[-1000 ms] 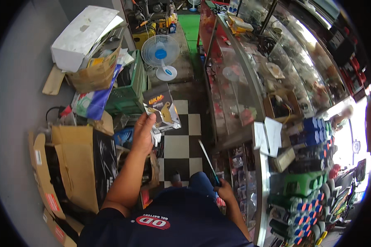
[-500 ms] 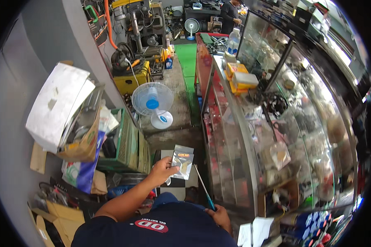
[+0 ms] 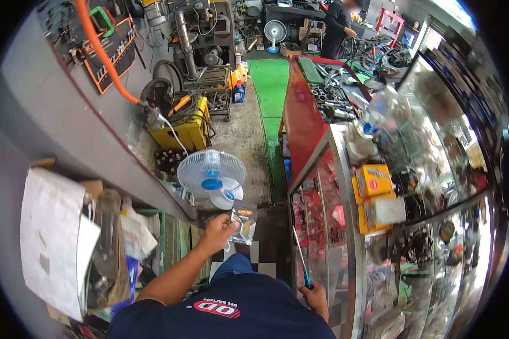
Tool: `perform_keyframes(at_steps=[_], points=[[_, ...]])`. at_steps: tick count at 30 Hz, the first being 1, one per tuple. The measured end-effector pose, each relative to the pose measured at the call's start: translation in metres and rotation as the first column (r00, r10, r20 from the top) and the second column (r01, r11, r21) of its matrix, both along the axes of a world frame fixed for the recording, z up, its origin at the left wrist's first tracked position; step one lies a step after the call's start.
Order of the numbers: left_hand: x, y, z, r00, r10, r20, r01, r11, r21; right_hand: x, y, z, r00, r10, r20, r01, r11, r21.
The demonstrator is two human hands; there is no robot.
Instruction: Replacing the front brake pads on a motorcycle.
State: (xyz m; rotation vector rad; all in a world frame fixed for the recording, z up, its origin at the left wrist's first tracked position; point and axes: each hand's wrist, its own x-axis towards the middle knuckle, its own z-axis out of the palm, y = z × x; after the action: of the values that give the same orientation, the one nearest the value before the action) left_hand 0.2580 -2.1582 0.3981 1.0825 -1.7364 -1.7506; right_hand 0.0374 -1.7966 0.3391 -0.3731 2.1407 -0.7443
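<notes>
Pinched between the thumb and fingers of my left hand is a small clear-fronted plastic packet with a dark printed top and a brass-coloured part inside. It is held out in front of my body. My right hand, lower and to the right, is wrapped round the teal handle of a screwdriver. Its long thin shaft points up and forward, close beside the glass display case. The two hands are well apart.
A white standing fan is on the floor ahead. Stacked boxes and white board crowd the left. A red tool cabinet with sockets on top stands beyond the case. A green floor strip leads toward another person at the back.
The view has moved forward and tilted up, so the fan and glass case sit nearer. Both hands keep their hold on the packet and the screwdriver.
</notes>
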Motion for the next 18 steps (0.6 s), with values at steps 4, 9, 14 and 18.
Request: perform_keyframes(at_steps=[4,9,14,18], points=[[-0.023,-0.101,0.021,0.988,0.067,-0.141,-0.056,0.995,0.077,-0.044,-0.135,0.022,0.992,0.111,-0.055,-0.119,0.979,-0.167],[-0.054,-0.196,0.034,0.991,0.126,-0.051,-0.124,0.992,0.025,-0.117,-0.354,0.061,0.987,0.125,-0.104,-0.157,0.902,-0.403],[-0.094,-0.271,0.043,0.975,0.197,-0.102,-0.188,0.978,0.094,-0.195,-0.573,0.095,0.992,0.078,-0.095,-0.121,0.745,-0.656],[-0.141,-0.343,0.052,0.98,0.185,0.07,-0.184,0.983,-0.023,-0.254,-0.717,0.11,0.995,0.083,-0.048,-0.094,0.736,-0.671]])
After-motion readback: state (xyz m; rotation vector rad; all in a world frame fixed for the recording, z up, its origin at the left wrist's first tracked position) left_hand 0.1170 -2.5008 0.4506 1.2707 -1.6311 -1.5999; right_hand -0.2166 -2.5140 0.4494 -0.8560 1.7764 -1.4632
